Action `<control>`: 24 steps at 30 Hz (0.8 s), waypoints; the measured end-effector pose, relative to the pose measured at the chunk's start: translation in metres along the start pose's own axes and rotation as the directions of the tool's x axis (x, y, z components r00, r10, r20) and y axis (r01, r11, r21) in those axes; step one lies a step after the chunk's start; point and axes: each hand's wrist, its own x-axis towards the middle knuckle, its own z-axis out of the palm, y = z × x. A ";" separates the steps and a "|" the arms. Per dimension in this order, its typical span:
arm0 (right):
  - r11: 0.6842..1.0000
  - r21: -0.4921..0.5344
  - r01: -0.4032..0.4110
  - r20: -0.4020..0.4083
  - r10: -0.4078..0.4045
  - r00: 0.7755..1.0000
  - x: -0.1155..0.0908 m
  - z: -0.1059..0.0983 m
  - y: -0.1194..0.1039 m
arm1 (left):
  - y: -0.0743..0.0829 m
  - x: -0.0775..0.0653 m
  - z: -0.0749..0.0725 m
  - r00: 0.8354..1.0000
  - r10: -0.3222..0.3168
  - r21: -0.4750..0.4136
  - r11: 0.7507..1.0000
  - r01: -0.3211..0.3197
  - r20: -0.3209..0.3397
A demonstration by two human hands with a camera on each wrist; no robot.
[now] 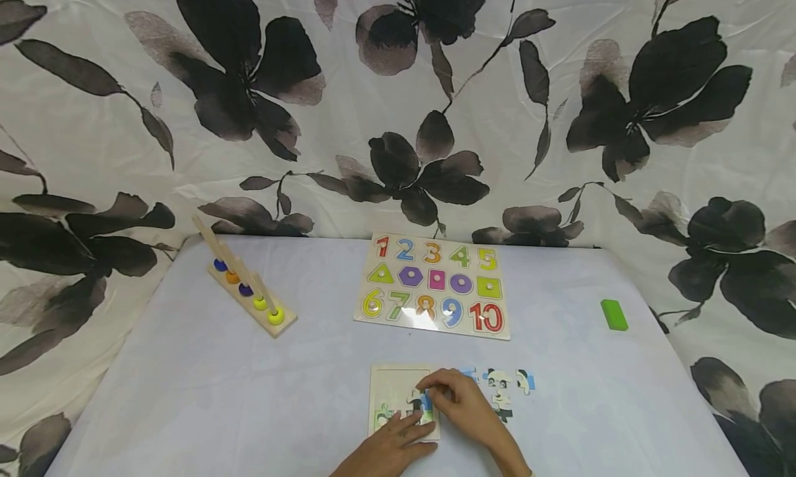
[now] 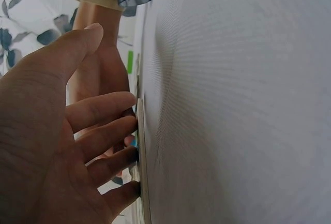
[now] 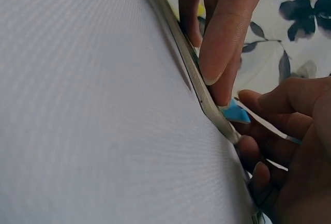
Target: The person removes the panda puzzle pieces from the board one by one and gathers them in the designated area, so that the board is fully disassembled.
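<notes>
A pale wooden puzzle board (image 1: 388, 380) lies on the table, with several panda-picture pieces in it. My left hand (image 1: 398, 444) rests across its lower part, fingers fairly straight; in the left wrist view the fingertips (image 2: 135, 154) touch the board's edge. With curled fingers, my right hand (image 1: 463, 404) pinches a blue-edged puzzle piece (image 1: 426, 402) at the board's right side. That blue piece (image 3: 237, 113) stands tilted up from the board in the right wrist view, beside the fingertips of both hands. The right hand partly hides the piece.
Loose panda pieces (image 1: 499, 387) lie right of the board. Behind it is a number and shape board (image 1: 407, 313). A wooden peg stacker (image 1: 273, 328) with coloured beads stands at left, a green block (image 1: 614, 315) at right. Floral cloth (image 1: 528, 117) hangs behind the table.
</notes>
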 end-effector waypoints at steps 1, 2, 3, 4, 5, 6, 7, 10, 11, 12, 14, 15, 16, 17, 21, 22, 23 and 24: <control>1.000 0.002 -0.006 0.002 0.006 1.000 0.000 0.000 -0.002 | 0.000 0.000 0.000 1.000 0.002 0.008 1.000 -0.002 -0.002; 1.000 0.001 -0.013 0.003 0.013 1.000 -0.001 0.000 -0.004 | 0.000 0.000 0.000 1.000 0.005 0.017 1.000 -0.005 -0.004; 1.000 -0.001 -0.020 0.003 0.020 1.000 -0.001 0.000 -0.006 | 0.000 0.000 0.001 1.000 0.006 0.019 1.000 -0.006 -0.004; 1.000 -0.002 -0.024 0.004 0.024 1.000 -0.001 -0.001 -0.009 | -0.001 0.000 0.001 1.000 0.008 0.023 1.000 -0.008 -0.004; 1.000 -0.004 -0.029 0.004 0.029 1.000 -0.001 -0.001 -0.012 | -0.001 0.001 0.001 1.000 0.009 0.026 1.000 -0.009 -0.004; 0.999 -0.003 -0.032 0.003 0.032 0.999 -0.002 -0.002 -0.015 | -0.001 0.001 0.001 1.000 0.010 0.028 1.000 -0.010 -0.002; 0.999 -0.001 -0.035 0.001 0.035 0.999 -0.002 -0.002 -0.017 | -0.001 0.001 0.001 1.000 0.011 0.029 1.000 -0.011 -0.002; 0.999 -0.008 -0.032 0.000 0.032 0.999 -0.002 -0.003 -0.017 | -0.001 0.001 0.001 1.000 0.012 0.034 0.999 -0.012 0.001; 0.999 -0.011 -0.030 0.000 0.030 1.000 -0.002 -0.003 -0.015 | 0.000 0.001 0.000 1.000 0.011 0.034 0.999 -0.011 0.002; 1.000 -0.012 -0.025 0.001 0.025 1.000 -0.002 -0.003 -0.012 | 0.000 0.001 0.000 1.000 0.009 0.032 0.999 -0.010 0.004; 1.000 -0.005 -0.009 0.005 0.009 1.000 -0.002 -0.003 -0.006 | 0.000 0.001 -0.001 1.000 0.003 0.018 1.000 -0.003 0.012; 1.000 0.005 -0.003 0.011 0.003 1.000 -0.002 -0.003 -0.004 | 0.000 0.001 -0.001 1.000 0.000 0.014 1.000 0.000 0.016; 1.000 0.018 0.002 0.016 -0.003 1.000 -0.002 -0.003 -0.002 | 0.000 0.001 -0.001 1.000 -0.005 0.006 1.000 0.005 0.021; 1.000 0.030 0.005 0.022 -0.006 1.000 -0.002 -0.003 -0.001 | 0.001 0.001 -0.002 1.000 -0.009 -0.001 1.000 0.009 0.027; 0.998 0.063 0.005 0.037 -0.008 0.999 -0.002 -0.003 -0.001 | 0.000 0.001 -0.002 0.999 -0.017 -0.011 1.000 0.017 0.036; 0.998 0.063 0.004 0.034 -0.006 0.999 -0.002 -0.003 -0.001 | 0.001 0.001 -0.002 0.999 -0.017 -0.013 1.000 0.018 0.036; 0.998 0.058 0.003 0.032 -0.005 0.999 -0.002 -0.003 -0.001 | 0.001 0.001 -0.002 0.999 -0.015 -0.011 1.000 0.016 0.035; 0.999 0.054 0.001 0.028 -0.003 1.000 -0.002 -0.003 -0.001 | 0.001 0.001 -0.002 0.999 -0.017 -0.012 1.000 0.017 0.038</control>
